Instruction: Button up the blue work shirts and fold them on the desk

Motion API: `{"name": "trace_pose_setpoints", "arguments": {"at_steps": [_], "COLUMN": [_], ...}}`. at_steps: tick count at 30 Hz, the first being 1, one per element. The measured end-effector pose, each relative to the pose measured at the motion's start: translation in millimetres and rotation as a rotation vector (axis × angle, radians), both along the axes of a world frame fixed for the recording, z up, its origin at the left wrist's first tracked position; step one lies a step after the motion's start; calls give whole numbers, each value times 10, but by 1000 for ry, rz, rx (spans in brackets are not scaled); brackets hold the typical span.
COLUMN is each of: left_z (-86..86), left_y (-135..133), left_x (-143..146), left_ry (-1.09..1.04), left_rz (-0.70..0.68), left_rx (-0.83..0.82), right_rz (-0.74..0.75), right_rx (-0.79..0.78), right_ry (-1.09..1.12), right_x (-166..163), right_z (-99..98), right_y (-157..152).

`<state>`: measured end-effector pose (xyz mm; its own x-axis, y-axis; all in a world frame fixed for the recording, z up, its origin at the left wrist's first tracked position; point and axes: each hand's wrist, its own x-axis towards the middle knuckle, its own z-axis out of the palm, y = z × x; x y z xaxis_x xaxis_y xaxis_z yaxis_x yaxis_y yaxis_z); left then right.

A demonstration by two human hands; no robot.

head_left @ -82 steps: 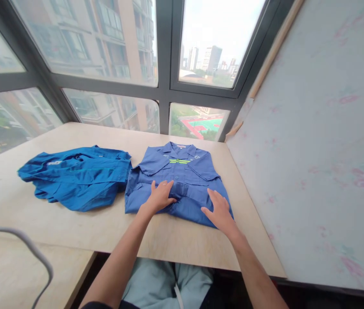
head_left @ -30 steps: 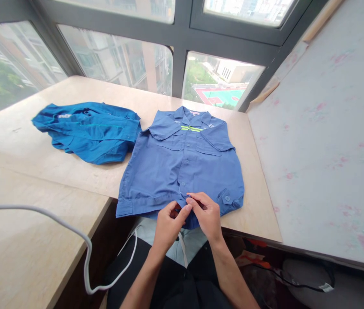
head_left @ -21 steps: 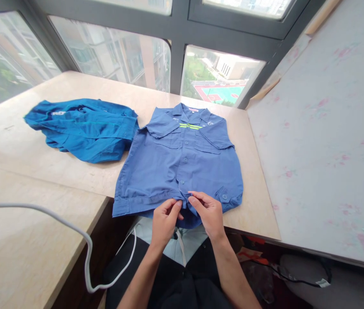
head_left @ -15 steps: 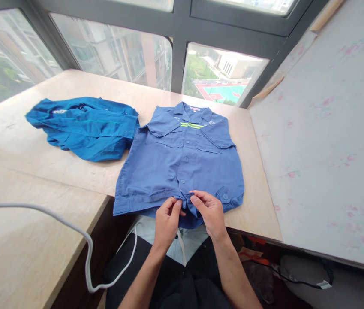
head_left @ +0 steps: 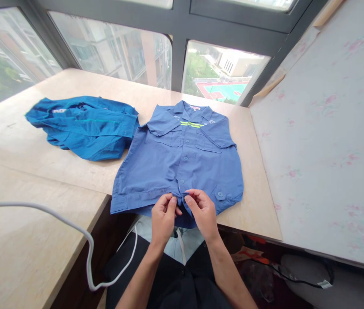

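Observation:
A blue work shirt (head_left: 156,163) lies front side up, collar towards the window, with its sleeves folded in over the chest and yellow-green stripes below the collar. Several buttons run down its front placket. At the middle of the bottom hem, my left hand (head_left: 164,214) pinches the left edge of the opening between thumb and fingers. Close beside it, my right hand (head_left: 203,211) is closed on the right edge of the hem. Whether a button sits between the fingertips is hidden. The cloth between both hands is bunched and hangs slightly over the table edge.
A second, brighter blue garment (head_left: 85,128) lies crumpled to the left on the pale tabletop (head_left: 56,171). A white cable (head_left: 88,249) loops over the front left edge. Windows (head_left: 114,51) stand behind, and a floral panel (head_left: 323,137) rises on the right.
Both hands have shifted slightly left along with the hem they grip. The shirt's lower right corner has been drawn a little towards the middle.

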<state>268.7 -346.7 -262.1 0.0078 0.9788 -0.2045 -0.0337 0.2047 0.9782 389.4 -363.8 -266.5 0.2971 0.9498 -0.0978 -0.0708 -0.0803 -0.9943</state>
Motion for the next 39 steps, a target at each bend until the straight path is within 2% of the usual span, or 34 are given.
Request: {"name": "trace_pose_setpoints", "arguments": {"at_steps": [5, 10, 15, 20, 23, 27, 32, 36, 39], "left_z": [64, 5, -49, 28, 63, 43, -6, -24, -36], "left_y": [-57, -80, -86, -127, -136, -146, -157, -126, -106], "left_x": [18, 45, 38, 52, 54, 79, 139, 125, 102], "left_ry": [10, 23, 186, 281, 337, 392, 467, 477, 484], "left_rz": [8, -6, -29, -38, -22, -60, -83, -96, -86], "left_rx": [19, 44, 191, 356, 415, 480, 435, 378, 374], "right_rz": [81, 106, 49, -87, -57, -4, 122, 225, 306], "right_rx": [105, 175, 158, 42, -53, -84, -186, -127, -93], "right_ry": [-232, -478, -642, -765, -767, -730, -550, -459, -488], "right_x": [36, 126, 96, 142, 216, 240, 248, 325, 367], "right_z": [87, 126, 96, -29, -62, -19, 28, 70, 128], "right_y": [-29, -34, -48, -28, -13, -7, -1, -11, -27]}}
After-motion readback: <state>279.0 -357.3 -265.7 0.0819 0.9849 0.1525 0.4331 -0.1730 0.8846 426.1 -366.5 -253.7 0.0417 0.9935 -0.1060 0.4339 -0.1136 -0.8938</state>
